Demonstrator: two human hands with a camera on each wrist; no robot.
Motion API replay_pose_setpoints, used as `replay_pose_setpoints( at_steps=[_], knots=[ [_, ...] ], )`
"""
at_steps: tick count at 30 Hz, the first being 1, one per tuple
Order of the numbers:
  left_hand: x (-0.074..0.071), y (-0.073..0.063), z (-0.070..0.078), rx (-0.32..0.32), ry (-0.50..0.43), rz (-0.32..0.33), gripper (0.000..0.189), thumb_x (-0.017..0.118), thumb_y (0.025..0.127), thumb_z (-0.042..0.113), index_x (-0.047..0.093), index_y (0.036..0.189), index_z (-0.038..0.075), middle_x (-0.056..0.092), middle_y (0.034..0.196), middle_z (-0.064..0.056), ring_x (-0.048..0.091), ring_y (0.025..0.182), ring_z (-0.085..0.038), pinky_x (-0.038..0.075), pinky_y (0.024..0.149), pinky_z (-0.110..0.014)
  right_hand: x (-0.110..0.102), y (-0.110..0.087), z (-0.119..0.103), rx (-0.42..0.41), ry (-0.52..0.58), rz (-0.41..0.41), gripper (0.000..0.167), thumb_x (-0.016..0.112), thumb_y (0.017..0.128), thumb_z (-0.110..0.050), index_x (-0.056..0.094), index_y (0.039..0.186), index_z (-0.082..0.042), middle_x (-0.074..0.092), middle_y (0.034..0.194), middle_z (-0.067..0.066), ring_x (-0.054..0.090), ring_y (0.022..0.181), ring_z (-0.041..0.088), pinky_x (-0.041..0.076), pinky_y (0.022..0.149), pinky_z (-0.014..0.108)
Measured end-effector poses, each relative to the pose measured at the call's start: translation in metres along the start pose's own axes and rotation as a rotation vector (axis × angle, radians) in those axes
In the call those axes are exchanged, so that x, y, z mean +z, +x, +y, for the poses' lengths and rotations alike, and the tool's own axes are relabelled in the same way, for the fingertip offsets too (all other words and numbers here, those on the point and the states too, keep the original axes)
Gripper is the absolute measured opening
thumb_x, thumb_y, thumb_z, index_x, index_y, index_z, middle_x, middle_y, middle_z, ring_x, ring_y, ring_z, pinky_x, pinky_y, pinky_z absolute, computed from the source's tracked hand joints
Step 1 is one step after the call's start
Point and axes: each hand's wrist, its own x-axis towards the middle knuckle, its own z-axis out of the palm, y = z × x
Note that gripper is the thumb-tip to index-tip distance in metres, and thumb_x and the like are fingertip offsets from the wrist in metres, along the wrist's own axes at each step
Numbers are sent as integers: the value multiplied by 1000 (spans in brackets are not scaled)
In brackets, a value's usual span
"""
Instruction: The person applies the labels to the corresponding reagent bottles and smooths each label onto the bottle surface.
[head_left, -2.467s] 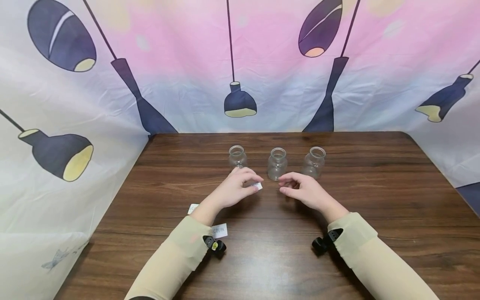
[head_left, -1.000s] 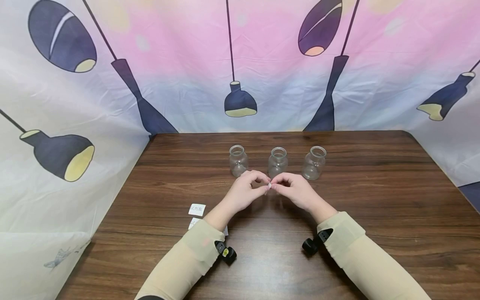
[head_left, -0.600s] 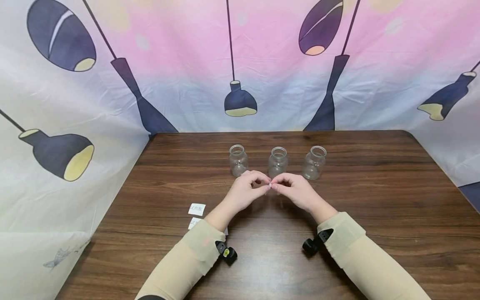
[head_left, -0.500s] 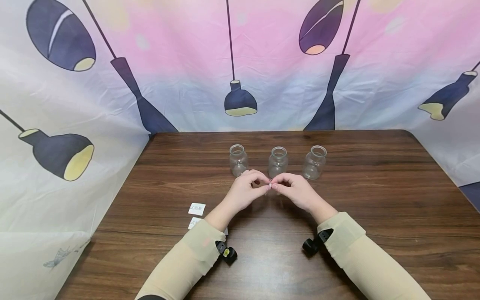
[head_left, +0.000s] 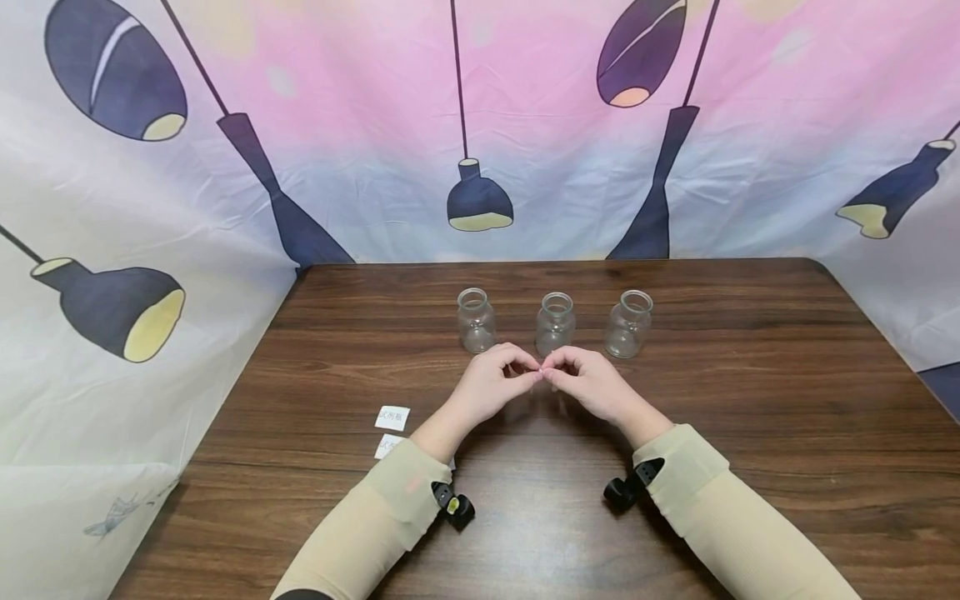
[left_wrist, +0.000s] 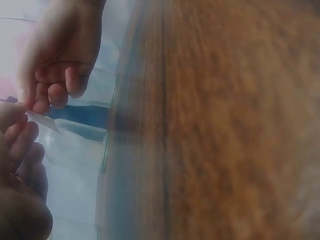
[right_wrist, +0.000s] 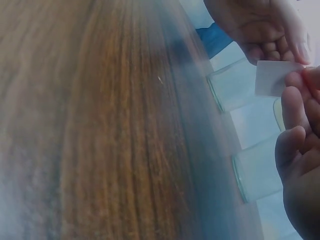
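A small white paper label [right_wrist: 272, 78] is pinched between the fingertips of both hands, just in front of the middle glass jar [head_left: 555, 329]. My left hand [head_left: 491, 385] holds it from the left with thumb and index finger. From the other side, my right hand [head_left: 594, 385] pinches its edge, the fingertips of the two hands meeting. In the head view the label is almost hidden by the fingers; the right wrist view shows its blank face. A left jar [head_left: 477, 323] and a right jar [head_left: 628, 327] stand upright in the same row, uncapped.
Printed white labels lie by the left forearm: an upper label [head_left: 392, 417] and a lower label [head_left: 386, 447] partly under the sleeve, with a corner of another showing right of the wrist. The wooden table [head_left: 750, 367] meets a patterned cloth [head_left: 375, 167] behind.
At first the hands were apart, with the label in the left hand alone. The right hand has come in to pinch it too; lately only the fingertips shift slightly.
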Motion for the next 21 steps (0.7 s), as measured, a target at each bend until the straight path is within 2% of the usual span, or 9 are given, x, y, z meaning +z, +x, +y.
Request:
replay_pose_setpoints(
  at_steps=[8, 16, 21],
  knots=[
    [0, -2, -1, -37, 17, 1, 4, 68, 86, 18, 68, 86, 14, 59, 81, 8, 51, 74, -9, 43, 65, -25, 1, 0, 1, 5, -23, 2, 7, 62, 90, -13, 63, 89, -6, 57, 70, -2, 51, 65, 11, 42, 60, 26],
    [-1, -4, -4, -71, -30, 32, 4, 66, 85, 10, 65, 85, 6, 59, 79, 2, 51, 73, -11, 43, 66, -24, 0, -2, -1, 36, -2, 0, 7, 62, 90, -9, 62, 90, -2, 57, 74, 1, 50, 67, 12, 42, 60, 25],
    [-3, -6, -6, -93, -43, 53, 4, 64, 83, 8, 63, 85, 4, 58, 78, 0, 50, 73, -11, 42, 65, -25, 1, -3, 3, 32, -9, 6, 5, 62, 89, -8, 61, 88, -4, 57, 72, 0, 51, 66, 13, 43, 60, 25]
  ],
)
